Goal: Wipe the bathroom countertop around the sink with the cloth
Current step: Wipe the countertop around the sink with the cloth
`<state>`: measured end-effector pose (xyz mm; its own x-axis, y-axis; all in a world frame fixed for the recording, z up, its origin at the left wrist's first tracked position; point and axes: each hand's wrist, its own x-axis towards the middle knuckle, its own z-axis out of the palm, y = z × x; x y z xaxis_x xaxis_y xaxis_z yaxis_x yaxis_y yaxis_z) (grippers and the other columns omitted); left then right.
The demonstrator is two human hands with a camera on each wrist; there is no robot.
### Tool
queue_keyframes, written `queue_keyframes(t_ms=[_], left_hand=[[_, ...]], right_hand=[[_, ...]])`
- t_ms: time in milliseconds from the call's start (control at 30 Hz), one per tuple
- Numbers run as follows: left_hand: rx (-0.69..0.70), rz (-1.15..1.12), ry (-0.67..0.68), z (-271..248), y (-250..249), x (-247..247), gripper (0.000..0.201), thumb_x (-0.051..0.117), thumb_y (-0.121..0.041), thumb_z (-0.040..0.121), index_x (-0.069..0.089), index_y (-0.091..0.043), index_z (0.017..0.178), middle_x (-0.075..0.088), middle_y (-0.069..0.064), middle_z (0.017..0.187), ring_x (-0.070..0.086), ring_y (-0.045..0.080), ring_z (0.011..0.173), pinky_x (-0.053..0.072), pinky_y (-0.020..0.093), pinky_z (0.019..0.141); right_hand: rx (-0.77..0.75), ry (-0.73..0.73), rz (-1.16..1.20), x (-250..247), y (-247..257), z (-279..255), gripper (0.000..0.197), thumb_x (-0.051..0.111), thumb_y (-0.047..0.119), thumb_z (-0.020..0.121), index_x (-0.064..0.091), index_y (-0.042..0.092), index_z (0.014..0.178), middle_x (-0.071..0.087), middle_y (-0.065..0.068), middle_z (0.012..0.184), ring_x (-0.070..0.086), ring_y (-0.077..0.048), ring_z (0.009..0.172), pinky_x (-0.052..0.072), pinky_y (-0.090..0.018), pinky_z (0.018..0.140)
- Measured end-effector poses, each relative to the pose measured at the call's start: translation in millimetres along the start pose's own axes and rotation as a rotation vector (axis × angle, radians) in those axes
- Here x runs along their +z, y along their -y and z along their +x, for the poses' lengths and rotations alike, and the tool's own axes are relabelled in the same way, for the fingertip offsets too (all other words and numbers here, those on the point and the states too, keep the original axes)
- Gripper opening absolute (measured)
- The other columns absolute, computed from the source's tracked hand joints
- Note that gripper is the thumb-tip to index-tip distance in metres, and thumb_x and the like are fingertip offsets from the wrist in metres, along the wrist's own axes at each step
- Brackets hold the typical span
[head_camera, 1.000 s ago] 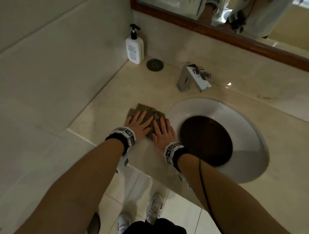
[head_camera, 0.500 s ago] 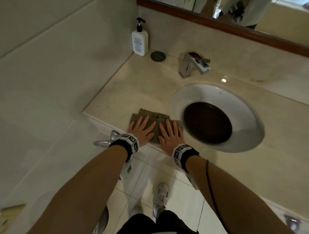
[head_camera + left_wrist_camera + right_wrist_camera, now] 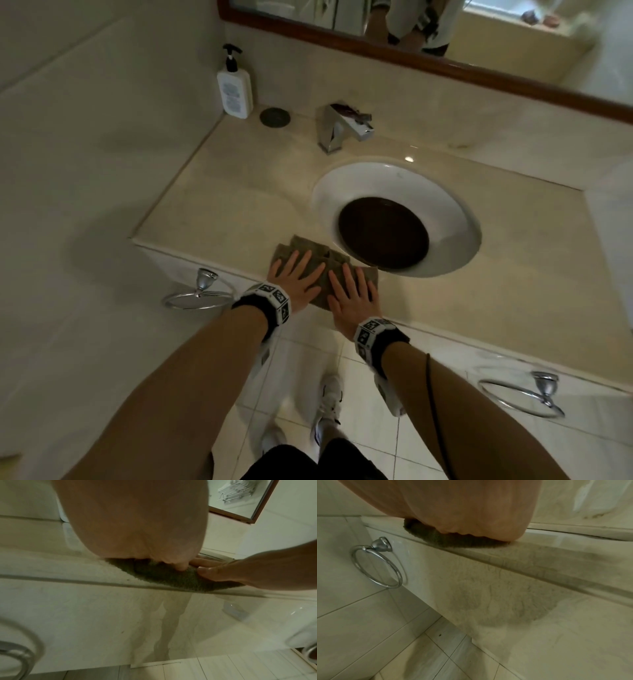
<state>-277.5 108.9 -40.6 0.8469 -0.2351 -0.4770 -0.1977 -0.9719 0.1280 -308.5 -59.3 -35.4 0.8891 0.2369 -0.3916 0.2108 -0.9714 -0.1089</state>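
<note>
A folded olive-brown cloth (image 3: 317, 255) lies on the beige countertop (image 3: 219, 212) at its front edge, just left of the white sink (image 3: 455, 219). My left hand (image 3: 296, 277) and right hand (image 3: 352, 291) press flat on it side by side, fingers straight and spread. In the left wrist view the cloth (image 3: 168, 577) shows under my palm at the counter's lip, with the right hand's fingers (image 3: 211, 572) on it. In the right wrist view the cloth (image 3: 453, 539) pokes out below my palm along the edge.
A chrome faucet (image 3: 342, 132) stands behind the sink. A white pump bottle (image 3: 234, 87) and a dark round cap (image 3: 274, 117) sit in the back left corner. Towel rings (image 3: 198, 294) (image 3: 524, 394) hang on the counter's front. A mirror (image 3: 428, 31) runs above.
Both hands have slid the cloth toward me and to the right, from the counter left of the sink to its front edge by the basin's rim.
</note>
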Motion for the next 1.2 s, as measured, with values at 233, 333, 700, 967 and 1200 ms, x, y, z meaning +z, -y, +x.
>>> queue_keyframes(t_ms=[233, 333, 700, 967, 1200], left_hand=[[0.001, 0.02, -0.013, 35.5, -10.2, -20.4, 0.057, 0.018, -0.054, 0.099, -0.006, -0.044, 0.15, -0.02, -0.006, 0.16, -0.014, 0.021, 0.148, 0.0, 0.047, 0.118], [-0.018, 0.01, -0.018, 51.4, -11.1, -27.0, 0.058, 0.018, -0.053, 0.1, -0.008, -0.044, 0.15, -0.02, -0.006, 0.16, -0.015, 0.02, 0.148, -0.002, 0.047, 0.118], [-0.078, -0.041, -0.002, 82.1, -14.4, -42.2, 0.057, 0.019, -0.056, 0.099, -0.009, -0.049, 0.148, -0.025, -0.008, 0.158, -0.019, 0.02, 0.147, -0.006, 0.048, 0.117], [-0.051, -0.019, 0.022, 50.9, -41.5, -25.0, 0.06, 0.019, -0.056, 0.098, -0.011, -0.044, 0.149, -0.025, -0.004, 0.159, -0.021, 0.022, 0.146, -0.007, 0.049, 0.116], [0.027, 0.011, 0.023, 15.8, -72.2, -3.1, 0.06, 0.017, -0.058, 0.098, -0.011, -0.044, 0.149, -0.024, -0.002, 0.159, -0.019, 0.023, 0.146, -0.008, 0.049, 0.116]], right_hand=[[0.0, -0.018, 0.057, -9.5, -19.4, 25.8, 0.055, 0.012, 0.045, 0.101, -0.007, 0.035, 0.151, -0.018, 0.003, 0.16, -0.019, -0.022, 0.146, -0.01, -0.042, 0.118], [-0.012, 0.004, 0.051, -15.2, -31.5, 46.2, 0.055, 0.011, 0.047, 0.1, -0.008, 0.036, 0.151, -0.018, 0.005, 0.16, -0.02, -0.023, 0.146, -0.007, -0.043, 0.119], [-0.043, 0.06, 0.099, -27.4, -43.3, 79.3, 0.056, 0.011, 0.048, 0.101, -0.01, 0.035, 0.151, -0.017, 0.006, 0.16, -0.017, -0.021, 0.147, -0.002, -0.044, 0.119], [-0.022, -0.003, 0.06, -13.5, -63.8, 44.1, 0.057, 0.013, 0.051, 0.1, -0.006, 0.036, 0.152, -0.013, 0.005, 0.161, -0.014, -0.022, 0.147, 0.001, -0.043, 0.119], [0.065, -0.062, 0.04, 4.2, -68.9, -13.0, 0.057, 0.014, 0.047, 0.101, -0.004, 0.032, 0.152, -0.015, -0.001, 0.161, -0.015, -0.022, 0.147, -0.007, -0.042, 0.118]])
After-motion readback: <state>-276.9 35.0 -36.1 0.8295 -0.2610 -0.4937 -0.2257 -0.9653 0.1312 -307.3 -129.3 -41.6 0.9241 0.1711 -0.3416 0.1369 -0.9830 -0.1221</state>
